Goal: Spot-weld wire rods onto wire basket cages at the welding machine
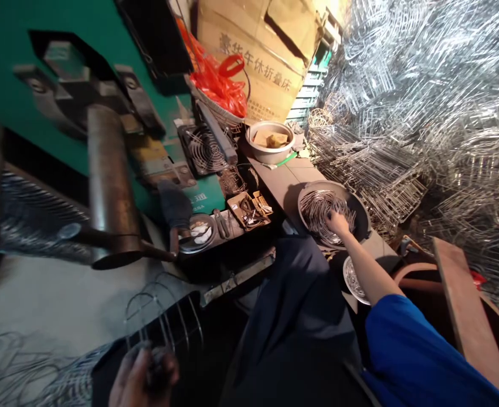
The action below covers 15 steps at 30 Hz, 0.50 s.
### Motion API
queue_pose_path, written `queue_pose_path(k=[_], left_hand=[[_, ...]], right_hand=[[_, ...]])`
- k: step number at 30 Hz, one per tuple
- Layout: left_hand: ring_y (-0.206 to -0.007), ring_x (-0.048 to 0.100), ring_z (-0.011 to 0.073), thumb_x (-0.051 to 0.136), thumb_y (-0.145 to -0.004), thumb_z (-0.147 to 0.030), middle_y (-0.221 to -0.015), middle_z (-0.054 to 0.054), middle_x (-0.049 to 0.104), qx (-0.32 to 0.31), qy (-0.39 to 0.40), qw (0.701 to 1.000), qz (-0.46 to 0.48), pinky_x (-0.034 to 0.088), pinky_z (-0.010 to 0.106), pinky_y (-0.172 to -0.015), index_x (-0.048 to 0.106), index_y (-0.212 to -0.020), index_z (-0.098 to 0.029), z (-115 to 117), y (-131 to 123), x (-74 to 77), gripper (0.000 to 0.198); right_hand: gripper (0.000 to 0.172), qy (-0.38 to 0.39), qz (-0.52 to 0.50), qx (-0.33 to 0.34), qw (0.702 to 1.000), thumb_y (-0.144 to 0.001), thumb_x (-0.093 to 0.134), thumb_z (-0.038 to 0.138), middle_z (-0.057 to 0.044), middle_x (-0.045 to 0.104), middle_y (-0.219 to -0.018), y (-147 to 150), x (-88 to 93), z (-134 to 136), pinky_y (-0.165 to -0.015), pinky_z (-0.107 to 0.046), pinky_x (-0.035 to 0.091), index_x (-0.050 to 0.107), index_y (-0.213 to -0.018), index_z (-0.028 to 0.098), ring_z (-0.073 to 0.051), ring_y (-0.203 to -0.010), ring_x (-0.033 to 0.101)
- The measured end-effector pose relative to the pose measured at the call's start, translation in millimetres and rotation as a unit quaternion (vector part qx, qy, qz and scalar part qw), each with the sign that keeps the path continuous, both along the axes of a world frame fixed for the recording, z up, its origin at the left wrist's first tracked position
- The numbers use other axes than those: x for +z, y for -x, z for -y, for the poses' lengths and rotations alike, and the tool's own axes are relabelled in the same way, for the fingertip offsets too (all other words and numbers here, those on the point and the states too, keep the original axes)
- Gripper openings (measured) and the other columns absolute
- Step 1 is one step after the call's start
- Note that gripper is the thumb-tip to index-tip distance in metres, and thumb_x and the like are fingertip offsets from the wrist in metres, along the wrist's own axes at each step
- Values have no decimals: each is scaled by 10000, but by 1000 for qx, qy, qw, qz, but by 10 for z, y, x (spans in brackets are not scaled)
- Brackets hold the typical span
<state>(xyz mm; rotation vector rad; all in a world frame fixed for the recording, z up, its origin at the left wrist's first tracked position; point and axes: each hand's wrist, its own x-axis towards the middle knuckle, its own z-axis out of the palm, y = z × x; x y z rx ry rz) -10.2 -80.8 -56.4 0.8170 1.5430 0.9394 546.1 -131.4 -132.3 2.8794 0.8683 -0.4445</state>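
At the lower left, my left hand [141,376] is closed around the base of a bent-wire rack [162,316], whose rounded loops stand up above the fingers. A dark patch shows between those fingers. My right hand [338,222] reaches into a grey basin [362,212] full of short bent metal wires [319,212]. Its fingers are pinched together among the wires, and the exact piece between them is too small to make out. Below the right forearm, partly covered by it, sits a smaller white bowl [353,280] with small metal pieces.
A green machine [63,17] with a steel cylinder [111,186] stands at left. Ahead are a fan grille [207,150], a small box of tools [249,212], a basin with yellow blocks [270,130] and a cardboard box [249,56]. Wire racks [402,85] pile up at right beside a wooden board [465,305].
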Motion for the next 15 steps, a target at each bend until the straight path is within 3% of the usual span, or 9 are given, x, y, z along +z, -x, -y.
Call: queue_pose_path(k=[3,7,12,15], left_hand=[[-461,481,147,803,-597,-494,-551,-51,571,28,43,996,76,387,238,-360,640,-778,-265,78,29,-64,335],[-474,507,134,861,-574,-485,-618,-49,602,45,71,990,109,419,216,-354,665,-916,-247,124,72,-162,461],[-503,526,134,849,-633,-475,-645,-50,603,8,11,992,123,463,213,-398,650,-976,-247,104,84,-212,458],[-528,566,126,879,-604,-447,-704,-48,640,9,-19,993,118,514,213,-472,643,-1030,-243,105,97,-252,528]], right_hand=[[419,6,-13,22,1000,-1006,434,419,-191,689,-1178,79,32,-76,-903,-326,489,615,-1272,151,-277,-1106,657],[446,-6,-8,22,1000,-1018,389,398,-242,653,-1225,209,9,-95,-944,-398,478,551,-1337,132,-314,-1157,634],[253,-46,-73,8,996,-891,610,293,-219,701,-1079,379,-64,-109,-967,-435,465,656,-1084,134,-323,-1099,659],[193,-142,-102,-14,985,-842,648,307,-171,710,-932,370,48,-164,-922,-411,488,649,-953,150,-305,-1004,675]])
